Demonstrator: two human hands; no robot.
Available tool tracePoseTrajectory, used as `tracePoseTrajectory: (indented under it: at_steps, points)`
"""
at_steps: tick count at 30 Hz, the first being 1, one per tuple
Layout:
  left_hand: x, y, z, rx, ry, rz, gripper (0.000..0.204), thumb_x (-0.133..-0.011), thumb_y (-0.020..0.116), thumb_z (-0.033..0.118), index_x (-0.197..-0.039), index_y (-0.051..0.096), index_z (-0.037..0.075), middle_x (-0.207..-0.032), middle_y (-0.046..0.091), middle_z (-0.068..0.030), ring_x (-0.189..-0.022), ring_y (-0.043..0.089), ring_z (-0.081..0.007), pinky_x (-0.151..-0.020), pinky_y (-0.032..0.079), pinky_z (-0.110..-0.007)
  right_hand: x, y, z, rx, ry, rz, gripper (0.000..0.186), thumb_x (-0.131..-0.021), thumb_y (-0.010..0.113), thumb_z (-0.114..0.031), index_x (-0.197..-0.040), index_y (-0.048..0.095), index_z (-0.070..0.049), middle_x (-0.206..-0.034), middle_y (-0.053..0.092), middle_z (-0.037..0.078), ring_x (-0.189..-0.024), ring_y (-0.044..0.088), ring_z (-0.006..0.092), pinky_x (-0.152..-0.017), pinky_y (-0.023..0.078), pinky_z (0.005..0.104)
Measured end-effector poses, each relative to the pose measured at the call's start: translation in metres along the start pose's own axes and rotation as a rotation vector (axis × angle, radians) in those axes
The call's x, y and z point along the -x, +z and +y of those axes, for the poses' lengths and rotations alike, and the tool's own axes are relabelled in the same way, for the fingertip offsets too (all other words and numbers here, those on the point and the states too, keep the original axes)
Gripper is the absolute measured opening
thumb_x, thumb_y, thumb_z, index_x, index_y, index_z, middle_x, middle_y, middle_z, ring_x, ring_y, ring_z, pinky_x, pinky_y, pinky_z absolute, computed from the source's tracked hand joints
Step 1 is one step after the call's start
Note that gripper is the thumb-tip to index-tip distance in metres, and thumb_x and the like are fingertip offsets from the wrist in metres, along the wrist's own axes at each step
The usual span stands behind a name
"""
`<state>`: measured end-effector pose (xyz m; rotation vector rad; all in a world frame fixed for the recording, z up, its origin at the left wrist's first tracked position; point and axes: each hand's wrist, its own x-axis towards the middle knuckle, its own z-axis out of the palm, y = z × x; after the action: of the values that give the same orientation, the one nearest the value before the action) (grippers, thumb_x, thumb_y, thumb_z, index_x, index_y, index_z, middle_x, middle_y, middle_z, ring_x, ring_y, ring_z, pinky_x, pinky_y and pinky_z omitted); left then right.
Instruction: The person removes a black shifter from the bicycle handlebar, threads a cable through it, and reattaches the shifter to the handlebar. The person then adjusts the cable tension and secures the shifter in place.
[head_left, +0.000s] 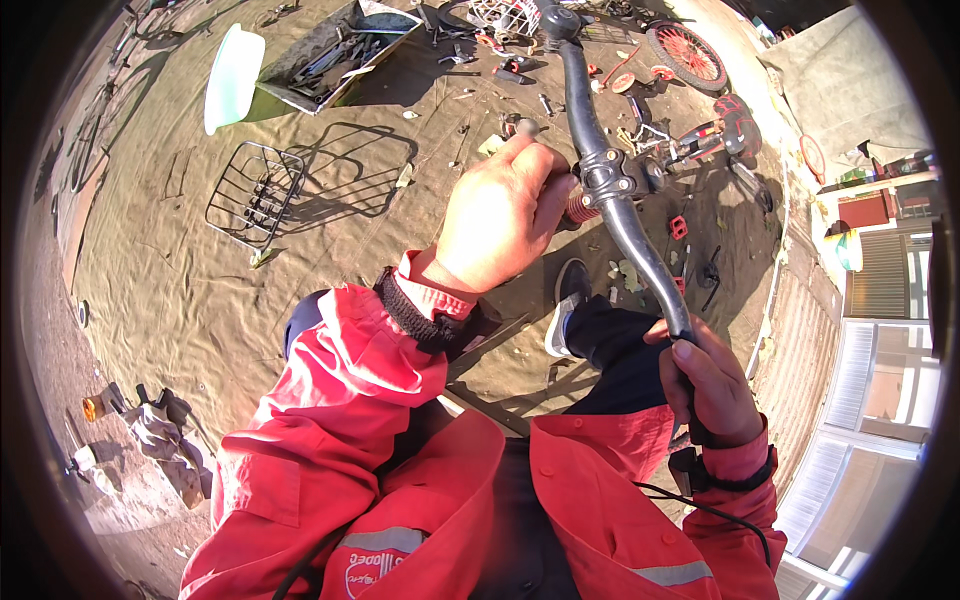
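Observation:
A black bicycle handlebar (645,255) runs from top centre down to the lower right, with a bolted stem clamp (605,173) in its middle and a red spring (582,208) below the clamp. My left hand (500,205) is closed just left of the clamp, its fingertips around something mostly hidden; a small round metal end (528,129) shows above them. My right hand (715,385) grips the bar's lower end. Both arms wear red sleeves, and my shoe (568,310) rests on the cloth below.
A tan ground cloth (150,260) holds a wire rack (250,200), a tool bin (300,85), scattered parts and a red-rimmed wheel (690,58). A pale green basin (230,80) stands upper left. A rag (165,450) lies lower left; a building (875,380) borders the right.

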<state>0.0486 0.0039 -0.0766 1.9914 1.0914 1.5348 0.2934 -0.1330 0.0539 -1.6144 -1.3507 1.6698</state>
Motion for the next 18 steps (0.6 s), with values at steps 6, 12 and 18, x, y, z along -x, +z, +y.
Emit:
tracePoseTrajectory:
  at_steps: [6,12,18]
  points:
    - [-0.0019,-0.0022,0.001,0.005,0.026,-0.007,0.013,-0.091,0.074,0.004,-0.1,0.066,0.002,-0.087,0.063,-0.0139,-0.077,0.067,-0.0338,-0.067,0.053,-0.04,0.0001,0.0009,-0.0017,0.016,-0.002,0.001,0.032,-0.111,0.044,-0.022,-0.127,0.055,0.003,-0.064,0.052,-0.001,-0.048,0.043,0.0059,-0.049,0.034,0.0206]
    - [-0.0008,-0.0004,0.005,-0.045,-0.084,-0.027,0.015,-0.092,0.073,0.016,-0.09,0.064,0.005,-0.084,0.063,-0.0138,-0.074,0.066,-0.0382,-0.067,0.053,-0.047,0.0001,0.0007,-0.0013,0.007,0.021,0.008,0.032,-0.111,0.044,-0.022,-0.129,0.056,0.001,-0.063,0.052,0.0,-0.048,0.043,0.006,-0.049,0.034,0.0205]
    - [-0.0018,0.0023,0.0021,-0.049,-0.032,0.009,0.013,-0.09,0.074,0.013,-0.089,0.064,0.005,-0.085,0.062,-0.0132,-0.075,0.065,-0.0382,-0.066,0.053,-0.047,-0.0003,0.0005,-0.0018,0.006,0.013,0.003,0.033,-0.111,0.044,-0.023,-0.13,0.056,0.001,-0.063,0.051,-0.001,-0.048,0.043,0.0059,-0.048,0.033,0.0203]
